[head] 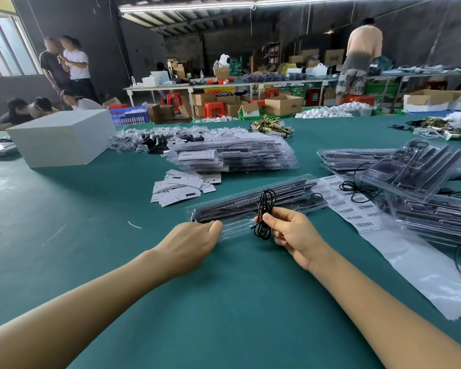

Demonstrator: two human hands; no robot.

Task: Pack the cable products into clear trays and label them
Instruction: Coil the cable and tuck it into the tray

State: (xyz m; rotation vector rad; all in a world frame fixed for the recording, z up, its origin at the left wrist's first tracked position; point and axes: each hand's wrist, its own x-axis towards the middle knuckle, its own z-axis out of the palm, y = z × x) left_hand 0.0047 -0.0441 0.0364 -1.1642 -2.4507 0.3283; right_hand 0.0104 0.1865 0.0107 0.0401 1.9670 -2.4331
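Coiled black cable (264, 214) is pinched by right hand (294, 235) fingers, just at 6 o'clock of the clear tray (253, 202), whose near-left edge is pressed by curled left hand (190, 242) fingers on the green worktop (91, 235).

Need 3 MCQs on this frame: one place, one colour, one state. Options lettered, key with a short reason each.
1. Where does the barcode label sheet lie?
A. right of the clear tray
B. on the white box
C. under the left hand

2. What colour is the table cover?
A. red
B. green
C. yellow

3. What is the right hand doing?
A. lying flat
B. peeling a label
C. pinching a coiled black cable

Key: 1 A, the sheet runs beside the tray's right end. 2 B, green cloth shows throughout. 3 C, fingers close on the coil.
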